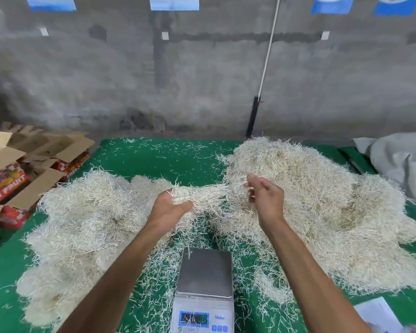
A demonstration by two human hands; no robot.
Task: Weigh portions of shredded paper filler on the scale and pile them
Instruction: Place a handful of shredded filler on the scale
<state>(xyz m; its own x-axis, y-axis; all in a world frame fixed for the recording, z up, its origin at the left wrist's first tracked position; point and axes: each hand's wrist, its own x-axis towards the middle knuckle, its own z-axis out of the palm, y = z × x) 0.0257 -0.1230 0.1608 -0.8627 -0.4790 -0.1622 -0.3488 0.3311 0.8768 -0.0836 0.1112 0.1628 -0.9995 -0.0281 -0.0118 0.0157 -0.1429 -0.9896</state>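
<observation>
Two hands: both reach out over the green table [139, 162], sharing one stretched tuft of filler [202, 192].
Left hand [169, 206]: thumb and fingers curled round the tuft's left end, palm turned inward.
Right hand [265, 197]: fingers pinch the tuft's right end, just at the near edge of the right heap [322, 212].
Why held so: the strands bridge taut between the hands, which reads as a portion being teased free of the tangled bulk; a judgement, not a certainty.
Left heap [87, 227]: lies outward of the left hand and reaches back along that forearm; likely where portions are piled, though I cannot tell which heap is stock.
Scale [205, 284]: sits between the forearms, nearer the body than both hands; its steel pan is bare but for a stray strand or two, so the tuft is not yet weighed.
Scale display [194, 318]: lit, digits too blurred to read; a small brand mark beside it is illegible.
Cartons [10, 179]: well beyond the left hand, flaps open; one red side reads "FRUIT".
Paper sheet [375, 313]: outward of the right forearm, writing unreadable.
</observation>
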